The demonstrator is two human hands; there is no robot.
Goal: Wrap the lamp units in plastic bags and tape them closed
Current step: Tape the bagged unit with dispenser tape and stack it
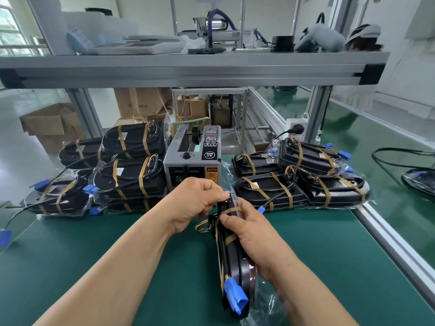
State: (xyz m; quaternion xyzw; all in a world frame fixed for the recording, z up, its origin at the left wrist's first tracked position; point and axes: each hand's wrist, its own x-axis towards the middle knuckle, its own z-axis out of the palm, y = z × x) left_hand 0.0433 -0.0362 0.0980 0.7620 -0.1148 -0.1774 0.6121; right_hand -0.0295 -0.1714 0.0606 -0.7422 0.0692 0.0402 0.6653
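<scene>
Well, on the green table (94,255) two piles of bagged lamp units (270,191), at least four in each, flank one tape dispenser (193,158). Before it one lamp unit (235,271) stands on edge, the left hand (195,203) pinching its top, the right hand (254,234) gripping its middle.

- The lamp (235,271) is black and long, banded with tan tape. It stands on edge above the green mat, held at its far end by the left hand (195,203) and the right hand (251,234).
- A blue plug (235,295) on thin wires sits at its near end.
- A clear bag (266,304) lies loose about that near end.
- Bagged, taped lamps lie stacked in a left pile (131,175) and a right pile (294,184), either side of the dispenser (193,158).
</scene>
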